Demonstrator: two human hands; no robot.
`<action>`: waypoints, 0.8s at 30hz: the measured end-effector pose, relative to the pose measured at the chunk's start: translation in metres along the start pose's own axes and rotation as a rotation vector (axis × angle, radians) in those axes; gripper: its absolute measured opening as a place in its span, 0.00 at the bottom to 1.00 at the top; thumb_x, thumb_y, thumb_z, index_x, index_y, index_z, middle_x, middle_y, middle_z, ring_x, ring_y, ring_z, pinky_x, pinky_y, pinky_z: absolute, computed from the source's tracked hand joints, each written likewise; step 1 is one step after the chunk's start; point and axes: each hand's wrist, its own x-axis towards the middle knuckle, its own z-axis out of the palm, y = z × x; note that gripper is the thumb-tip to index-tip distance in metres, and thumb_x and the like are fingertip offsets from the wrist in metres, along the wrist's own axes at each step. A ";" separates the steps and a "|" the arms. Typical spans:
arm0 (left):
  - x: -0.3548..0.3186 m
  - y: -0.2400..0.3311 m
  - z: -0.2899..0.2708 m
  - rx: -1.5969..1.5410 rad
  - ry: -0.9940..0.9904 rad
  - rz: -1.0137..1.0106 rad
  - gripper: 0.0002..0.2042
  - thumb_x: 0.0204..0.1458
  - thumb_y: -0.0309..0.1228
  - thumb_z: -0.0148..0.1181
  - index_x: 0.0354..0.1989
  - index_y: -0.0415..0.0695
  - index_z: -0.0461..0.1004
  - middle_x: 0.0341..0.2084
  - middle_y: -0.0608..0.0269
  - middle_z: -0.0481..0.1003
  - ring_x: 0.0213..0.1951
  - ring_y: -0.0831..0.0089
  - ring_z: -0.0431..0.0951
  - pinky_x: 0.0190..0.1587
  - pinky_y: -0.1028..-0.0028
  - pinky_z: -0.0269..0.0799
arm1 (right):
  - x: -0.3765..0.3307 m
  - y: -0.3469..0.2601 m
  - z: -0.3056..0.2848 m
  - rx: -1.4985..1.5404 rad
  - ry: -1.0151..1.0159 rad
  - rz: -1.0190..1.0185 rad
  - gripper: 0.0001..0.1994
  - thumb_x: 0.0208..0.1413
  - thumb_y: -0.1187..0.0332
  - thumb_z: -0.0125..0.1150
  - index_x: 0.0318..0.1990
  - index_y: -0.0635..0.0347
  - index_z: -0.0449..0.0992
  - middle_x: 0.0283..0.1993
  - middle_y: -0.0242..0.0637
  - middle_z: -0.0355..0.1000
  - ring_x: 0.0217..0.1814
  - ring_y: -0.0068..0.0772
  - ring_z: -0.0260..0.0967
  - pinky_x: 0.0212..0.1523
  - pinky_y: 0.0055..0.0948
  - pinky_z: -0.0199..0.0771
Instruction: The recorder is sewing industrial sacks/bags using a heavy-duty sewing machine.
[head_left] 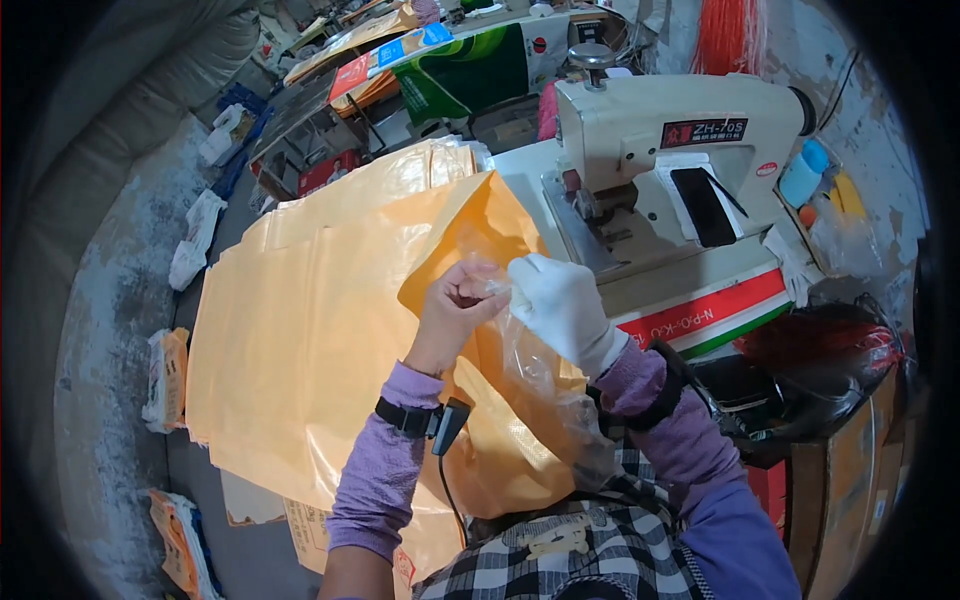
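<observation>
Both hands meet over the open mouth of a yellow woven sack (490,215), pinching a clear plastic liner (530,360) that hangs down toward my lap. My bare left hand (455,308) has its fingertips closed on the film. Close beside it, my right hand (560,305) in a white glove is curled into a fist on the same film. More yellow sacks (290,350) lie in a flat stack to the left, under the opened one. A white sewing machine (660,130) stands just beyond my right hand.
A black phone (703,205) lies on paper on the machine. At the right are a blue bottle (803,172), red thread (728,35) and a cardboard box (850,480). Folded sack bundles (180,545) rest along the left wall. A table (300,120) with printed sacks stands behind.
</observation>
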 end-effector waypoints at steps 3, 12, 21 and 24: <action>-0.005 0.006 0.005 0.267 0.081 0.074 0.19 0.47 0.18 0.61 0.50 0.41 0.72 0.23 0.73 0.73 0.27 0.84 0.72 0.35 0.83 0.69 | 0.002 0.003 0.006 -0.073 -0.026 -0.155 0.08 0.45 0.70 0.61 0.32 0.55 0.68 0.28 0.35 0.68 0.31 0.40 0.71 0.30 0.36 0.72; -0.004 0.022 0.007 0.800 0.179 0.178 0.21 0.44 0.17 0.59 0.50 0.40 0.73 0.18 0.74 0.65 0.23 0.87 0.66 0.29 0.83 0.66 | 0.003 0.011 0.023 0.010 0.003 0.003 0.07 0.49 0.69 0.61 0.34 0.58 0.69 0.28 0.36 0.69 0.32 0.37 0.73 0.31 0.32 0.72; -0.001 0.005 -0.002 0.182 0.178 0.177 0.24 0.47 0.15 0.61 0.55 0.38 0.69 0.24 0.74 0.66 0.27 0.87 0.68 0.33 0.85 0.68 | -0.002 -0.002 0.010 0.528 -0.126 0.423 0.12 0.56 0.63 0.63 0.33 0.63 0.72 0.25 0.37 0.70 0.25 0.30 0.69 0.30 0.31 0.69; -0.002 0.003 -0.003 0.170 0.149 0.198 0.24 0.47 0.15 0.62 0.55 0.39 0.69 0.24 0.74 0.66 0.28 0.87 0.68 0.34 0.85 0.68 | -0.002 -0.001 0.011 0.469 -0.132 0.367 0.11 0.55 0.64 0.62 0.30 0.63 0.71 0.25 0.40 0.70 0.25 0.35 0.69 0.28 0.34 0.67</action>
